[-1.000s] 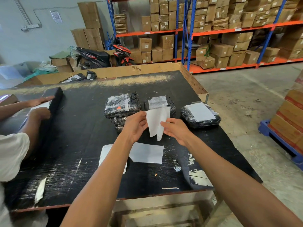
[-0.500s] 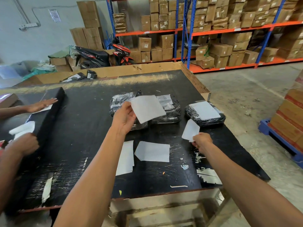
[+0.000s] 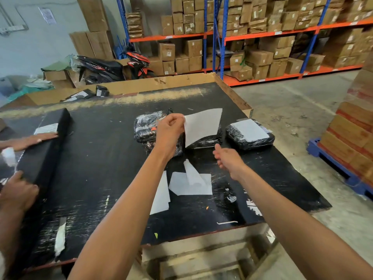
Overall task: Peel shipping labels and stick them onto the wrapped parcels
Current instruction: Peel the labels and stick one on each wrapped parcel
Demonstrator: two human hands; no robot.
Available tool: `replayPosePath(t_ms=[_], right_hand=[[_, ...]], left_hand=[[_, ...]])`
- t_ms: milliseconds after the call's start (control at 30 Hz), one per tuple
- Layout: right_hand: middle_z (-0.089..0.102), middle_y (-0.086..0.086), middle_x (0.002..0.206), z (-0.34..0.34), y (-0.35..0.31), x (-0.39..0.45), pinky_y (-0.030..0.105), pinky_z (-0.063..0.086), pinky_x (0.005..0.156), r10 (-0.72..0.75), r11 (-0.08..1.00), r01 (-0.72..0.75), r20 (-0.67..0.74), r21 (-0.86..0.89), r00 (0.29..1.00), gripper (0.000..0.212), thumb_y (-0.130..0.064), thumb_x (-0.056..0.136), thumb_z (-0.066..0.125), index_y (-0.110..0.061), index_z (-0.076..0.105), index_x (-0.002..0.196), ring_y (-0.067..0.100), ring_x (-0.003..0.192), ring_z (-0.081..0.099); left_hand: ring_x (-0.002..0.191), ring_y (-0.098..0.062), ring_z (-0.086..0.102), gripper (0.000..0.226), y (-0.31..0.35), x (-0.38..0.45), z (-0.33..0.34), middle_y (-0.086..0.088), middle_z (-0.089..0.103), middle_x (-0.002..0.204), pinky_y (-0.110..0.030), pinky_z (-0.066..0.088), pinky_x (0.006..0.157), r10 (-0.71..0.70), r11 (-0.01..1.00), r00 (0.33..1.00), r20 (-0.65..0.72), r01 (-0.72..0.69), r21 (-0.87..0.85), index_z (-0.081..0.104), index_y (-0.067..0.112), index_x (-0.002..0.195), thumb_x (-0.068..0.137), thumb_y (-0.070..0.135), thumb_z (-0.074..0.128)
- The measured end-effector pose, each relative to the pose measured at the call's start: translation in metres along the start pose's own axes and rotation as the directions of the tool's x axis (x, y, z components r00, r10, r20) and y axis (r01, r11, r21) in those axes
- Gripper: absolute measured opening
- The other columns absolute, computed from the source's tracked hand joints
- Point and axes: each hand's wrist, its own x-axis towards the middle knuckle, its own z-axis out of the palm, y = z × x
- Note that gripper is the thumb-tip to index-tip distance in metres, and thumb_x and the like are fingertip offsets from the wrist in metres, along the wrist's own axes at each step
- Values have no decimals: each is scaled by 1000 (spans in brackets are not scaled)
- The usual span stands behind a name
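**White label poised over the middle parcel**

White and blank-faced, the peeled label (image 3: 201, 126) hangs pinched by its near-left corner in the left hand (image 3: 169, 131), directly above the middle parcel (image 3: 203, 141), its long axis running toward the labelled parcel (image 3: 249, 134). The right hand (image 3: 229, 160), released and empty, is just nearer than that middle parcel. No writing is legible on any label.

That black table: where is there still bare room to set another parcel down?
The table is bare between the long black box and the left arm, and along the far edge behind the wrapped parcels. It is crowded in the middle, around the loose white sheets and both hands.
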Motion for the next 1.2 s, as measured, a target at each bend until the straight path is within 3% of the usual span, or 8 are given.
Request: replayPosePath(t_ms=[67, 167, 267, 433, 667, 800, 1000, 1200], right_hand=[[63, 6, 85, -9, -15, 1, 23, 50, 58, 36, 943, -64, 92, 327, 995, 67, -60, 99, 43, 0, 67, 112, 14, 64, 55], [68, 16, 108, -18, -34, 1, 33, 58, 70, 31, 861, -117, 180, 494, 983, 79, -72, 93, 42, -1, 63, 119, 25, 86, 65], [68, 11, 102, -19, -45, 4, 37, 57, 74, 24, 861, -83, 124, 502, 992, 33, -37, 98, 59, -11, 62, 119, 24, 89, 65], [66, 9, 104, -23, -48, 14, 40, 56, 72, 3, 886, 22, -53, 462, 999, 28, 0, 96, 53, -7, 52, 123, 21, 83, 65], [69, 8, 121, -45, -63, 34, 40, 55, 90, -167, 911, 80, 183, 404, 969, 22, -1, 97, 55, -18, 60, 110, 25, 107, 67], [69, 3, 123, -52, -79, 57, 43, 54, 98, -216, 961, 148, 298, 234, 930, 26, -7, 98, 58, -24, 61, 117, 24, 113, 66], [63, 3, 126, -57, -96, 108, 41, 56, 95, -253, 964, 243, 93, 108, 963, 58, -22, 91, 73, -19, 45, 142, 23, 111, 66], [62, 0, 77, -56, -98, 145, 21, 44, 60, -305, 947, 319, 191, -47, 933, 21, -25, 94, 69, -11, 67, 108, 13, 67, 51]], left_hand=[[79, -17, 60, 8, -4, -7, 4, -7, 66, 84, -33, 51, 80, 76, 981, 994, 72, -88, 173, 69, 10, 88, 91, 8, 62], [81, -9, 65, 5, -7, -20, 11, -4, 71, 88, -23, 52, 81, 151, 897, 926, 346, -276, 345, 70, 8, 91, 92, 10, 65], [85, -10, 68, 6, -19, -25, 15, -4, 74, 93, -34, 56, 88, 102, 797, 812, 575, -412, 441, 72, 9, 94, 90, 11, 67], [106, -9, 66, 18, -25, -19, 11, 1, 71, 113, -31, 52, 100, -72, 797, 754, 653, -350, 492, 73, 12, 108, 91, 18, 70], [98, -13, 68, 31, -20, 23, 26, 2, 71, 110, -33, 55, 92, -43, 816, 982, 182, -71, 573, 70, 18, 116, 91, 36, 69], [91, -30, 74, 16, -27, 53, 41, -12, 76, 97, -43, 61, 86, -214, 915, 974, 74, 173, 365, 74, 3, 97, 86, 14, 76], [65, -13, 64, 6, -28, 89, 52, -6, 70, 79, -19, 54, 59, -144, 929, 975, -168, 192, 317, 70, 8, 84, 86, 3, 73], [58, -12, 57, 8, -37, 116, 58, -7, 65, 77, -13, 44, 45, -184, 946, 947, -262, 243, 216, 67, 3, 83, 89, -3, 67]])
